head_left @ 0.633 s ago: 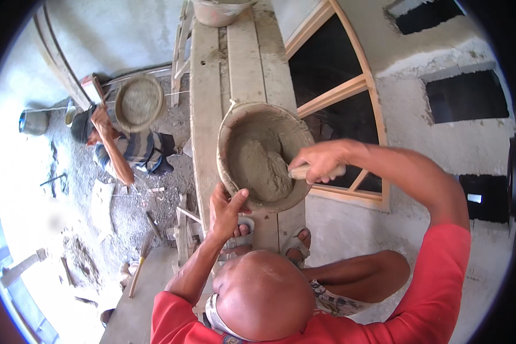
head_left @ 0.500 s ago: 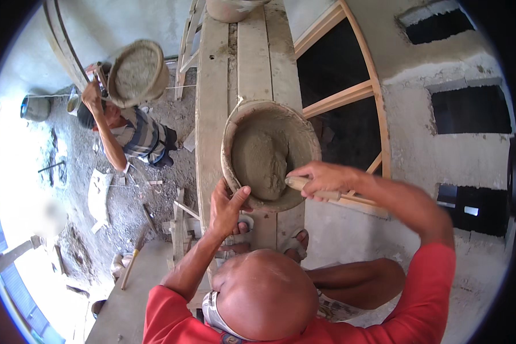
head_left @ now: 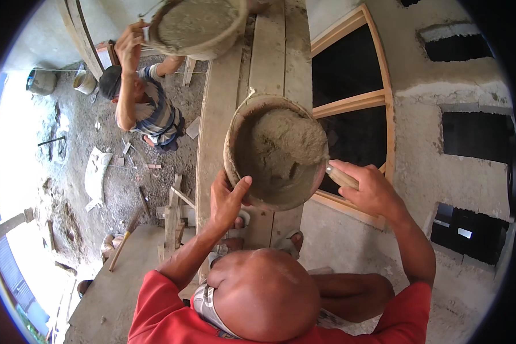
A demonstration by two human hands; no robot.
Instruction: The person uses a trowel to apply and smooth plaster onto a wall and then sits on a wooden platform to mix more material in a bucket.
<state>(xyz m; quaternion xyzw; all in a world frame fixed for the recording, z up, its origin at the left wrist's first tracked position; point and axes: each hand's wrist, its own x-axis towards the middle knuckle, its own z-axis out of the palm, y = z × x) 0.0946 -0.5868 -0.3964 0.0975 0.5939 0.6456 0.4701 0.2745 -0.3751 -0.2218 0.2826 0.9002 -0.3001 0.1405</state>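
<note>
A round bucket point(head_left: 230, 149) of wet grey mortar point(head_left: 258, 172) stands on the planks in front of me. My left hand point(head_left: 228, 198) grips its near-left rim, thumb on top and fingers outside. In my right hand point(head_left: 372, 190) is a trowel point(head_left: 343, 176), held by its wooden handle at the bucket's right rim. A thick heap of mortar point(head_left: 295, 135) lies over the trowel's end inside the bucket and hides the blade.
Far left, a co-worker point(head_left: 155, 109) holds up another bucket point(head_left: 212, 53) of mortar beside the plank platform point(head_left: 218, 114). A wooden window frame point(head_left: 350, 104) stands right of the planks. Timber point(head_left: 171, 218) and a sack point(head_left: 96, 178) lie lower left.
My right hand has moved right and turned, with the mortar heap shifted to the bucket's far right. The co-worker's bucket has come right, up to the planks. My left hand stays on the rim.
</note>
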